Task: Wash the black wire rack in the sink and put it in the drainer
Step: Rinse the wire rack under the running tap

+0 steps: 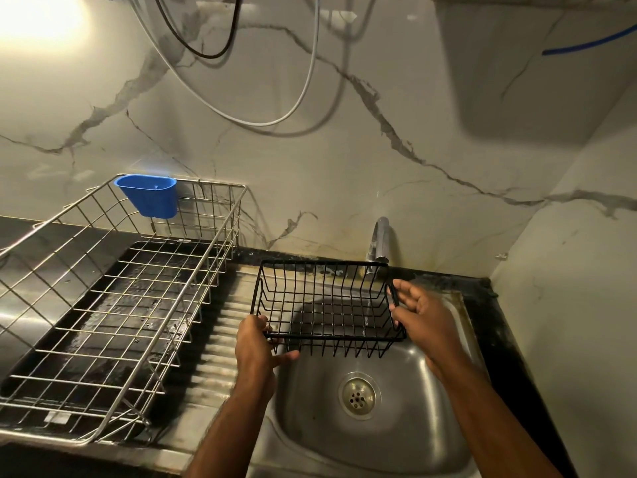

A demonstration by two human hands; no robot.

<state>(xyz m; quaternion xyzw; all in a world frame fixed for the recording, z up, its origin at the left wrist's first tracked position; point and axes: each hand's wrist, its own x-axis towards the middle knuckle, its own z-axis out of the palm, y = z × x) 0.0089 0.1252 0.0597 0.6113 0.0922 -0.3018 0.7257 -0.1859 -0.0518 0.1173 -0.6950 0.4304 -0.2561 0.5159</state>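
The black wire rack (324, 307) hangs level over the steel sink (406, 439), just below the tap (379, 241). My left hand (256, 343) grips its near left corner, fingers curled round the lower rim wire. My right hand (418, 313) holds the right end, thumb and fingers round the end wire. A thin stream of water seems to fall from the tap through the rack's right part. The silver wire drainer (113, 305) stands to the left on a black tray, with nothing in it.
A blue plastic cup (150, 198) hangs on the drainer's back rim. The ribbed steel draining board (217, 343) lies between drainer and sink. Marble wall panels close the back and right side. Cables and a white hose (303, 94) hang above.
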